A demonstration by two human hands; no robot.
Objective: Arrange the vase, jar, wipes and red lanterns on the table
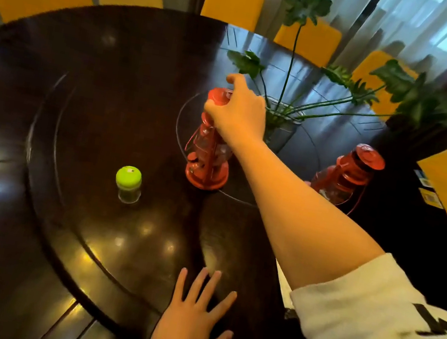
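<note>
right hand (237,109) grips upright red metal lantern (210,149) by its top | left hand (189,324) flat, fingers spread, on dark round table (27,224) | second red lantern (347,173) leans right

head-worn view, angled down, table (46,114) close

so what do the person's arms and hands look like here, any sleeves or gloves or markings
Both hands are bare: no gloves, rings, or watch visible. The right hand leads back along a bare forearm to a loose white short sleeve, which carries a bold black printed marking, only partly in frame and unreadable. The left hand shows only to the wrist at the bottom edge, so any sleeve there is out of view.
</note>
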